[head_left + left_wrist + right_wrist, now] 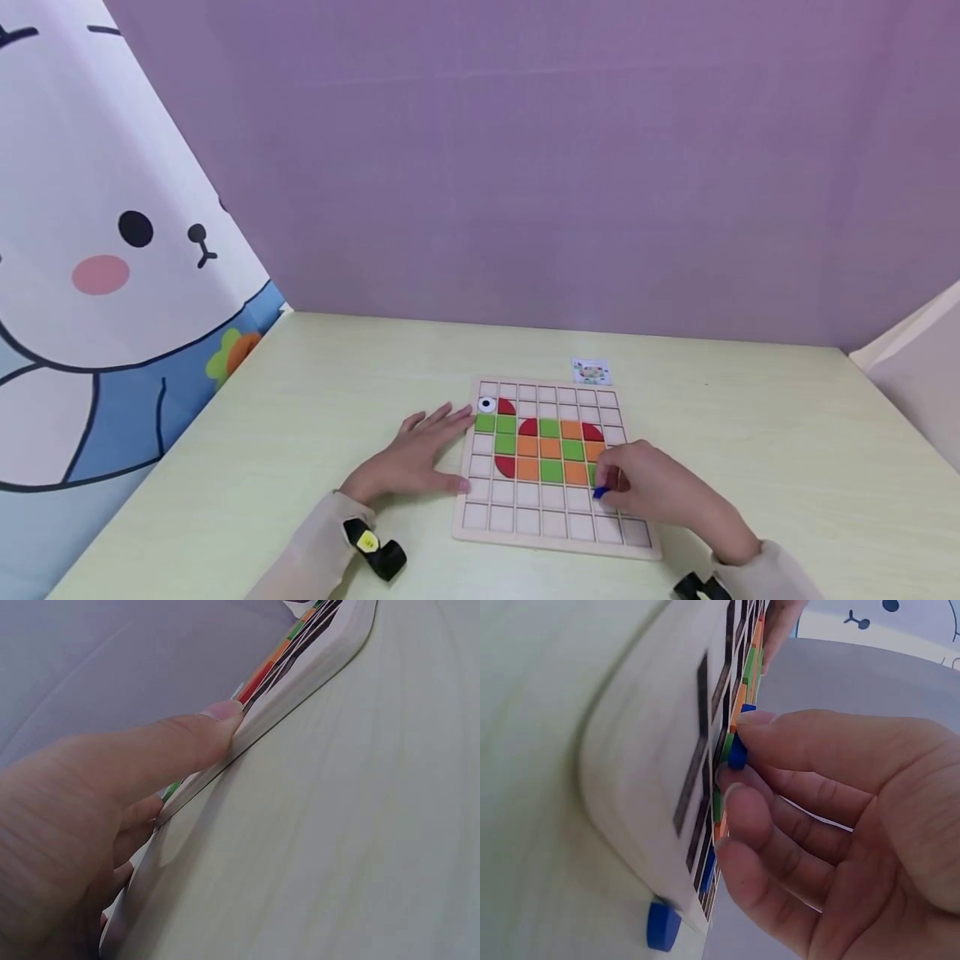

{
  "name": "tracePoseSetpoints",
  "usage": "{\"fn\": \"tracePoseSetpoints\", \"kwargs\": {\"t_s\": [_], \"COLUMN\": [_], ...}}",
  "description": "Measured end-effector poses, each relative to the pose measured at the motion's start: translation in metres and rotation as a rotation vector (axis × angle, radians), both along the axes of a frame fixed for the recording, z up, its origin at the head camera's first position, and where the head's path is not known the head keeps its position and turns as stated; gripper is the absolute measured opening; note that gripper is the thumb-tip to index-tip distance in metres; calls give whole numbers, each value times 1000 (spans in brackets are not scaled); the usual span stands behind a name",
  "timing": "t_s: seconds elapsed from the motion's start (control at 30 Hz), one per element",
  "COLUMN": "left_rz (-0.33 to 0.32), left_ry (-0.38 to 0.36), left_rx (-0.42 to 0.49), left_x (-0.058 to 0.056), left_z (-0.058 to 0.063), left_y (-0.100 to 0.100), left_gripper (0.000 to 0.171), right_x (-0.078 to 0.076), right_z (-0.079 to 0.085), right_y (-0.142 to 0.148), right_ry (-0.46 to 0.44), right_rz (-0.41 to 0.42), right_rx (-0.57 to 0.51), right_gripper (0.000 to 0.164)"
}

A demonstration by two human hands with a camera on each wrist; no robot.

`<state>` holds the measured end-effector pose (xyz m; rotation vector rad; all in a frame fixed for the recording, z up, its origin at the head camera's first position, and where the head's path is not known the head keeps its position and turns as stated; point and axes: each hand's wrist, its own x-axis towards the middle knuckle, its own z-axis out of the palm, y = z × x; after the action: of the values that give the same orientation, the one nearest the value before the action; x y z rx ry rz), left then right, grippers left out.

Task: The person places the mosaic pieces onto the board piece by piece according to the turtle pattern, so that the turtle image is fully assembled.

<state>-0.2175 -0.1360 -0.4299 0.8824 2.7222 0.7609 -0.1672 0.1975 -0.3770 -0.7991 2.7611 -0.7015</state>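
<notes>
A wooden grid board point(555, 547) lies flat on the table, partly filled with green tiles point(551, 472), orange tiles point(528, 470) and red rounded tiles point(505, 467). A white tile with an eye point(487, 404) sits near its upper left corner. My left hand point(412, 460) rests at the board's left edge, fingers spread, and its thumb point(202, 735) touches the rim. Over the lower right part of the board, my right hand point(660, 483) pinches a small blue tile point(738, 750) between thumb and fingers. That hand covers some of the right-hand cells.
Another blue tile point(662, 926) lies on the table against the board's edge. Behind the board is a small picture card point(591, 372). A purple backdrop point(555, 183) closes off the table's far side, and a cartoon-printed cloth point(112, 333) hangs at the left.
</notes>
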Motion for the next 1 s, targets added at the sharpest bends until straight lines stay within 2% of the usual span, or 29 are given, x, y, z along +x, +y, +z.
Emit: {"fn": "tracePoseSetpoints", "kwargs": {"t_s": [0.7,0.87,1.0], "left_rz": [4,3,1], "left_ry": [6,6,12], "left_rx": [-1,-1,-4], "left_x": [0,0,-1], "left_z": [-1,-1,-2], "left_y": [0,0,0], "left_gripper": [92,92,92], "right_x": [1,1,2], "right_z": [-3,3,12], "right_y": [0,5,20], "right_ry": [-4,-8,19], "right_rz": [1,-24,-59], "right_rx": [12,2,-26], "right_gripper": [17,15,14]}}
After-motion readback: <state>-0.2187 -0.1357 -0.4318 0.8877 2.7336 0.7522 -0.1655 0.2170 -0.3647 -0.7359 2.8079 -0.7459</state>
